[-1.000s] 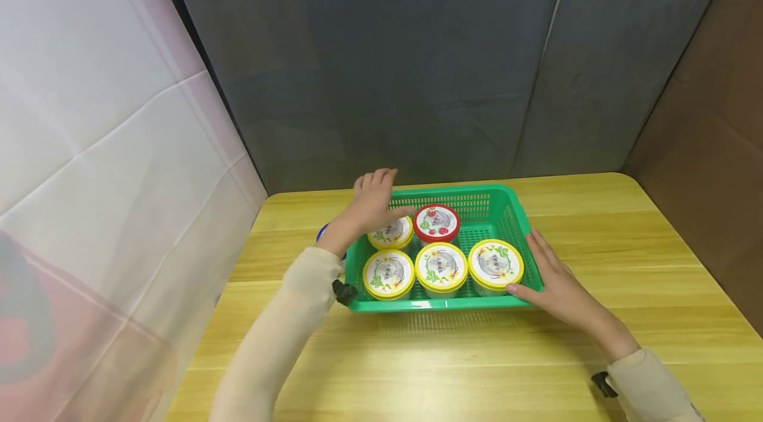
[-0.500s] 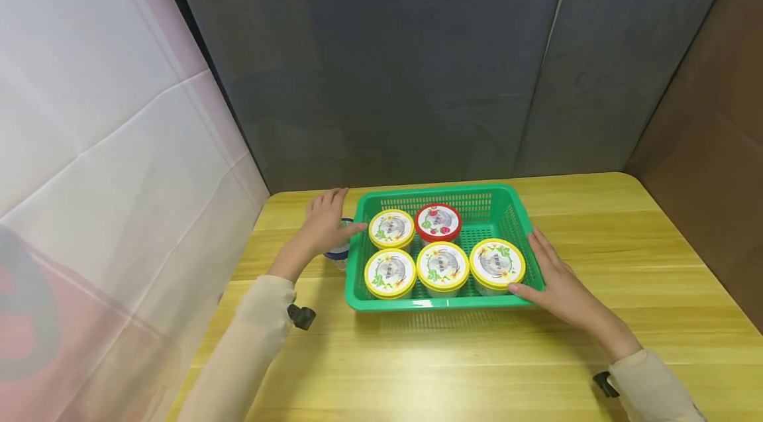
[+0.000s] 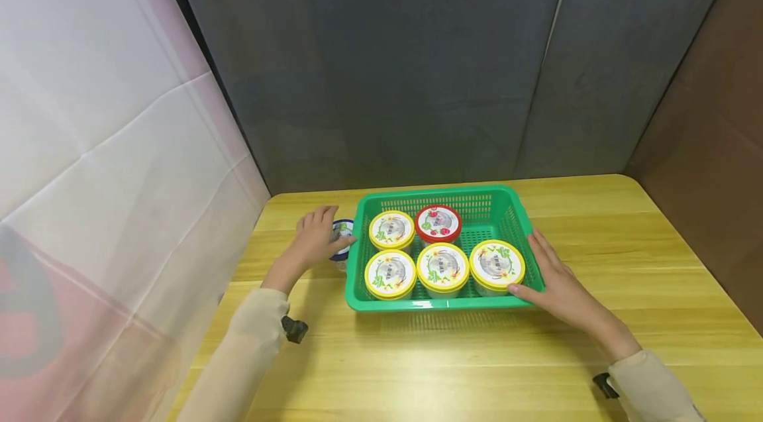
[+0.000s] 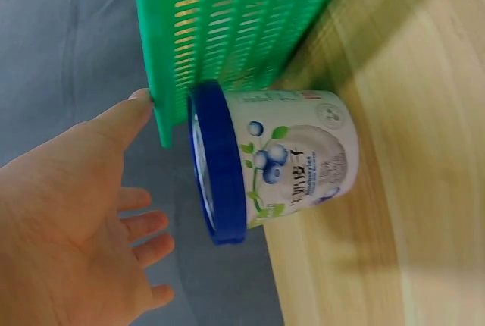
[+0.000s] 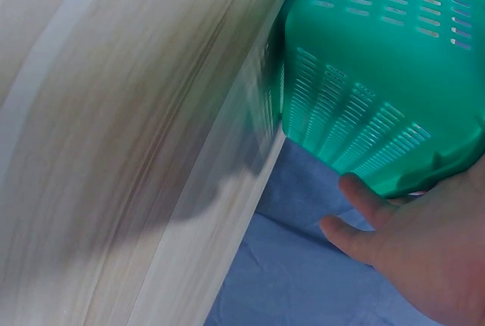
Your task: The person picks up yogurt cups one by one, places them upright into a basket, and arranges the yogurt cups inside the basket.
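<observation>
My left hand (image 3: pixel 311 240) is beside a paper cup with a blue lid (image 4: pixel 292 155), which stands upright on the table just left of the green plastic basket (image 3: pixel 429 305). Its fingers are spread above and left of the lid, and the thumb tip is right at the basket's left rim. The left wrist view shows blueberries on the cup's side. At the basket's right end my right hand (image 3: pixel 560 286) holds the rim, thumb over the top and fingers along the outside. Inside the basket stand several yellow-lidded cups (image 3: pixel 442 267) and one red-lidded cup (image 3: pixel 438 222).
The wooden table (image 3: pixel 453 369) runs back to a dark grey curtain (image 3: pixel 381 64). A pale printed sheet (image 3: pixel 119 144) borders the left side and a brown panel (image 3: pixel 709 117) the right. In the basket, bare floor shows at the back right.
My left hand has moved left and down from over the basket to beside the blue-lidded cup, which shows more now. The right hand has stayed on the basket's rim.
</observation>
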Available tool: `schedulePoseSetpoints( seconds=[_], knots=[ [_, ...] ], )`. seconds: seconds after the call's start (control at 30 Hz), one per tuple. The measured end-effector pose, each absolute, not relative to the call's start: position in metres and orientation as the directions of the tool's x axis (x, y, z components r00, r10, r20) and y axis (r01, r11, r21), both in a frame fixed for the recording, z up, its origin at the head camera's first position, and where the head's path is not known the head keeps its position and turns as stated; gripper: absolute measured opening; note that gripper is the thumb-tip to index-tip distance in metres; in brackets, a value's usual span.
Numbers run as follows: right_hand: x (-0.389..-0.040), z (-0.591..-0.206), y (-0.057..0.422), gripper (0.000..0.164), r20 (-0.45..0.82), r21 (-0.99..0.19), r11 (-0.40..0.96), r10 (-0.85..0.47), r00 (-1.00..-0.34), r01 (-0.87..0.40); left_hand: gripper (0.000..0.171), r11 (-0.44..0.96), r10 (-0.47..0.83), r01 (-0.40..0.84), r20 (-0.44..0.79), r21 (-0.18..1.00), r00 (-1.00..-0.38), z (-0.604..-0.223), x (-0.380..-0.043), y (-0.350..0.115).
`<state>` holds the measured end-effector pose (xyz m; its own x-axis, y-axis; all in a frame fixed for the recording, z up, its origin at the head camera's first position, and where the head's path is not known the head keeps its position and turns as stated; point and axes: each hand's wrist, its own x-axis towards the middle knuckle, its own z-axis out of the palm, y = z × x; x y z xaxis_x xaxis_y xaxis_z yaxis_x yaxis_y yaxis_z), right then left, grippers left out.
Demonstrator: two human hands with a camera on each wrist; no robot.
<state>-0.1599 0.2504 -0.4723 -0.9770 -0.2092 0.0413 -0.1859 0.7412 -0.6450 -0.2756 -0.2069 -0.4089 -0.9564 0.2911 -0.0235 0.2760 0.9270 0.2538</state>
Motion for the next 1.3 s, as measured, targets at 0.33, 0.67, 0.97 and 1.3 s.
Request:
schedulePoseSetpoints(
  seconds=[0.33, 0.67, 0.97, 1.3],
  knots=[
    [-0.160, -0.472, 0.250, 0.110, 0.041, -0.649, 0.738, -0.209, -0.977, -0.186, 0.081, 0.916, 0.297, 0.274, -0.036, 0.292, -0.954, -0.420, -0.273, -0.211],
    [-0.160, -0.473, 0.250, 0.110, 0.047, -0.646, 0.739, -0.212, -0.976, -0.192, 0.080, 0.905, 0.301, 0.266, -0.059, 0.332, -0.952, -0.421, -0.269, -0.215],
    [-0.161, -0.475, 0.252, 0.109, 0.046, -0.651, 0.736, -0.207, -0.977, -0.187, 0.077, 0.909, 0.288, 0.258, -0.046, 0.327, -0.957, -0.429, -0.269, -0.217],
    [-0.159, -0.472, 0.250, 0.109, 0.041, -0.646, 0.740, -0.212, -0.976, -0.188, 0.081, 0.914, 0.288, 0.253, -0.068, 0.318, -0.955, -0.438, -0.267, -0.218]
  ],
)
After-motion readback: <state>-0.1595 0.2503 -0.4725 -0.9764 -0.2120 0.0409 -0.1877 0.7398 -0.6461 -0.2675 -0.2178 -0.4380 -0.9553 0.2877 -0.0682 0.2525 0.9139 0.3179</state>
